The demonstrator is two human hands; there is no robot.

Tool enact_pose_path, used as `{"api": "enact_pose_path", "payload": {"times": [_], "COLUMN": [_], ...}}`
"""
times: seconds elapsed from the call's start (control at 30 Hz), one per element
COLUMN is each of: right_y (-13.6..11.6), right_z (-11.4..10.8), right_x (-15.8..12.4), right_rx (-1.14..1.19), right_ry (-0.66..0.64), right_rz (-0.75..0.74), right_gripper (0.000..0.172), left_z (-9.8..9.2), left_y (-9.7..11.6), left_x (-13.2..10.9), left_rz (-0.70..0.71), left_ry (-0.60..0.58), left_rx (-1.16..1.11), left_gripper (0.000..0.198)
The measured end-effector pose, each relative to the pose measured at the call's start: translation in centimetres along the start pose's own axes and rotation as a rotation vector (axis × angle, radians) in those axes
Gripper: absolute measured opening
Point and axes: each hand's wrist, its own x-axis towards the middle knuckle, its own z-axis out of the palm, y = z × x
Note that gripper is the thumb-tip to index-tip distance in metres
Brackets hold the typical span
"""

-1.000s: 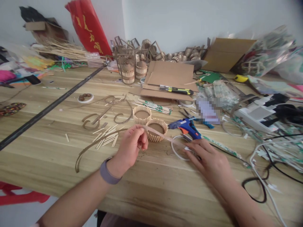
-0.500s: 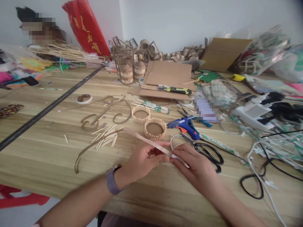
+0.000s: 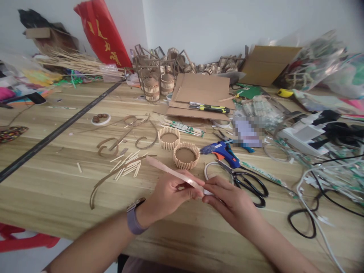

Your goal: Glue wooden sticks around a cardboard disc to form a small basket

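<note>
A thin, pale strip (image 3: 167, 167) runs from above the loose sticks down into both hands. My left hand (image 3: 173, 191), with a watch on its wrist, pinches the strip between thumb and fingers. My right hand (image 3: 227, 199) is closed on the strip's near end, where a small white piece shows between the fingers. Just beyond my hands stand two round stick-walled cups (image 3: 186, 155) with brown bottoms. Black-handled scissors (image 3: 250, 184) lie to the right of my right hand, beside a white ring (image 3: 210, 170) partly hidden behind it.
A blue glue gun (image 3: 224, 151) lies past the scissors. Short wooden sticks (image 3: 129, 165) and curled brown strips (image 3: 108, 148) are scattered at left. Cardboard sheets (image 3: 201, 89) with cutters lie farther back, near small lantern-like barrels (image 3: 151, 89). Cables (image 3: 303, 212) and a power strip (image 3: 304, 134) occupy the right.
The strip's far end has shifted slightly left and down. My right fingers have closed up on the near end, and less of the white piece sticks out below them.
</note>
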Motion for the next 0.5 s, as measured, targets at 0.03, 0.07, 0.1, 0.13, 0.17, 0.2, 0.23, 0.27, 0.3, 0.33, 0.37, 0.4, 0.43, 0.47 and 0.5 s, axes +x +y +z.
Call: {"api": "enact_pose_path", "payload": {"times": [0.03,0.07,0.1,0.13,0.17,0.2,0.23,0.27,0.3,0.33,0.37,0.4,0.43,0.47,0.5], "right_y": [0.2,0.5,0.7,1.0,1.4,1.8,2.2,2.6,3.2,3.7,4.4,5.0,5.7,6.4,7.0], "right_z": [0.0,0.0,0.0,-0.1,-0.2,-0.4,-0.7,-1.2,-1.7,-2.4,-3.1,-4.1,-5.1,-6.2,-7.3], "right_x": [-0.1,-0.3,-0.5,-0.8,-1.0,-1.4,-1.7,-2.1,-2.5,-2.9,-3.4,-3.9,-4.3,-4.7,-5.1], "right_rx": [0.003,0.004,0.001,-0.007,-0.02,-0.033,-0.044,-0.053,-0.058,-0.061,-0.061,-0.057,-0.05,-0.038,-0.013], "right_ry": [0.001,0.006,0.014,0.023,0.031,0.034,0.033,0.033,0.033,0.032,0.039,0.032,0.025,0.029,0.017], "right_rz": [0.008,0.017,0.029,0.041,0.055,0.067,0.077,0.084,0.09,0.098,0.112,0.136,0.178,0.236,0.301], "right_gripper": [0.027,0.029,0.03,0.031,0.032,0.032,0.032,0.032,0.031,0.031,0.03,0.029,0.028,0.027,0.027], "left_z": [0.0,0.0,-0.1,-0.2,-0.3,-0.5,-0.7,-0.8,-1.0,-1.2,-1.4,-1.5,-1.7,-1.8,-1.9], "left_y": [0.2,0.4,0.6,0.8,1.0,1.1,1.1,1.1,1.1,1.1,1.2,1.3,1.4,1.6,1.8], "left_x": [0.1,0.2,0.3,0.4,0.6,0.7,0.9,1.1,1.2,1.4,1.5,1.7,1.8,1.9,2.0], "left_rz": [-0.009,-0.015,-0.017,-0.015,-0.012,-0.008,-0.005,-0.001,0.008,0.015,0.027,0.039,0.05,0.063,0.077], "left_ry": [0.018,0.04,0.064,0.09,0.114,0.14,0.167,0.194,0.223,0.251,0.278,0.304,0.326,0.339,0.346], "left_rx": [-0.028,-0.057,-0.084,-0.106,-0.119,-0.127,-0.136,-0.15,-0.173,-0.201,-0.234,-0.264,-0.29,-0.313,-0.331], "left_gripper": [0.009,0.01,0.012,0.014,0.016,0.017,0.019,0.02,0.022,0.023,0.023,0.024,0.024,0.023,0.023]}}
